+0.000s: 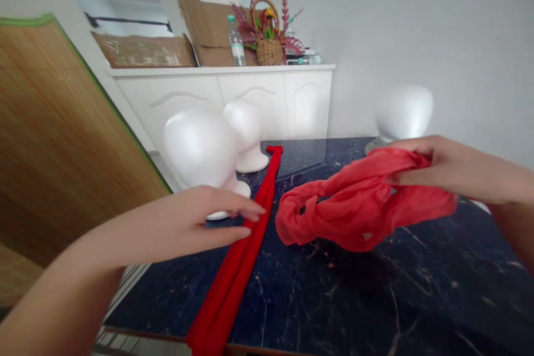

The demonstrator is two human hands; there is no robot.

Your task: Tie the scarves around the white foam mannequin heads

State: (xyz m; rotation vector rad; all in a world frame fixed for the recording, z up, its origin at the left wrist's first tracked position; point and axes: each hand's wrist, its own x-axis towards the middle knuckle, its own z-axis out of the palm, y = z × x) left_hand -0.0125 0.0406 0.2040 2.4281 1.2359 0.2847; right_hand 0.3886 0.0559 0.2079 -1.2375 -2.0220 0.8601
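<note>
My right hand (442, 169) is closed on a bunched, thin red scarf (354, 208) and holds it just above the dark marble table (375, 300); the scarf's looped end hangs toward the middle. My left hand (208, 217) reaches in from the left with fingers stretched out and together, its fingertips touching a long, folded red cloth (246, 250). That cloth lies in a strip from the table's far side to its near edge and hangs over it. A white foam head form (200, 150) stands just behind my left hand.
A second foam head (248, 133) stands behind the first, and a third (403, 114) at the far right of the table. A white cabinet (258, 94) at the back carries cardboard, a water bottle (236, 41) and a flower basket (269, 39). A bamboo mat (54, 139) leans at left.
</note>
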